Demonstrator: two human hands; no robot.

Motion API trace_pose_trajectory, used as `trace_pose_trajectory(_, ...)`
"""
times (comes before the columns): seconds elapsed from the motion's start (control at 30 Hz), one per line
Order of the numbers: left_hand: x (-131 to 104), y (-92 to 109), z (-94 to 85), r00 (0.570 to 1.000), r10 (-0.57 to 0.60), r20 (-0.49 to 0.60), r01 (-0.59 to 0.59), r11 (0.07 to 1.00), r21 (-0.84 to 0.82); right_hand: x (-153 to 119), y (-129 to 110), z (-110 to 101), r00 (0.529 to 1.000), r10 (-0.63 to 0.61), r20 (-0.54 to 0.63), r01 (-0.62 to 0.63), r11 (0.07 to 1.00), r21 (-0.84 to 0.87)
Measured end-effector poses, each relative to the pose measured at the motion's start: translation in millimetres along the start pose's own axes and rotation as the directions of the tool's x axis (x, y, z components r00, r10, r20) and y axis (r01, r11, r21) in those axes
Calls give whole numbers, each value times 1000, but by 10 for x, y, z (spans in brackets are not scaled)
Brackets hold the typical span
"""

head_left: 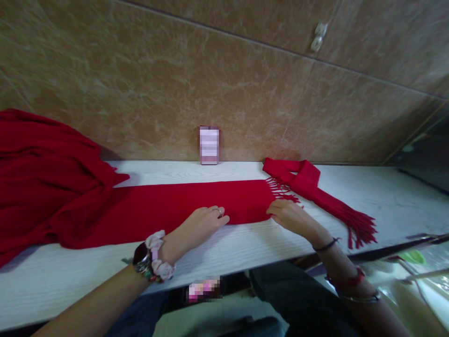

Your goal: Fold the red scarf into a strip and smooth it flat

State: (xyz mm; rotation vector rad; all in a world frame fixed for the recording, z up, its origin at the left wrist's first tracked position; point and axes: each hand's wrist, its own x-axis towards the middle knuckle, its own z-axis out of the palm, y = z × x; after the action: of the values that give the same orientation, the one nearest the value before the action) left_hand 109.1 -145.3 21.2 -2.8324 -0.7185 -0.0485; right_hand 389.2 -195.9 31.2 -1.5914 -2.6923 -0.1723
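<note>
A long red scarf (168, 201) lies flat across the white table, its fringe at the right end. My left hand (199, 225) rests over the middle of the scarf near its front edge, fingers extended on the cloth; a ring shows on one finger. At the fringed end, my right hand (289, 216) has its fingertips pressed together on the front corner of the scarf. Just beyond that hand lies a second red scarf (308, 180), looped in a knot-like shape with its fringe toward the front right.
A large heap of red cloth (45, 178) covers the table's left side and overlaps the flat scarf. A phone (209, 146) leans upright against the tiled wall (157, 84). The white table (351, 187) has its front edge close to my lap.
</note>
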Motion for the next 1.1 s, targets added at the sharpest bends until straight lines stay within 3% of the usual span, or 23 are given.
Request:
trace_pose_trajectory(0.37, 13, -25, 107, 997, 29, -72, -32, 999, -42, 67, 5, 95, 984, 181, 4, -178, 976, -129)
trace_pose_trajectory(0.67, -10, -45, -37, 1000, 22, -15, -25, 964, -264, -37, 29, -24, 981, 175, 87, -180, 982, 61)
trace_pose_trajectory(0.77, 26, -50, -17, 998, -60, -14, 54, 965, -258, 35, -29, -48, 988, 153, -15, -149, 978, 145)
trace_pose_trajectory(0.9, 54, -30, 131, 981, -192, 38, 196, 957, -215, 320, -322, 54, 966, 153, -208, -113, 974, 195)
trace_pose_trajectory(1.0, 37, -7, 206, 963, -245, 110, 264, 940, -218, 480, -521, 207, 988, 99, -122, -79, 984, 160)
trace_pose_trajectory(1.1, 14, 1, 202, 952, -271, 144, 298, 927, -228, 449, -497, 321, 995, 97, -25, -94, 990, 102)
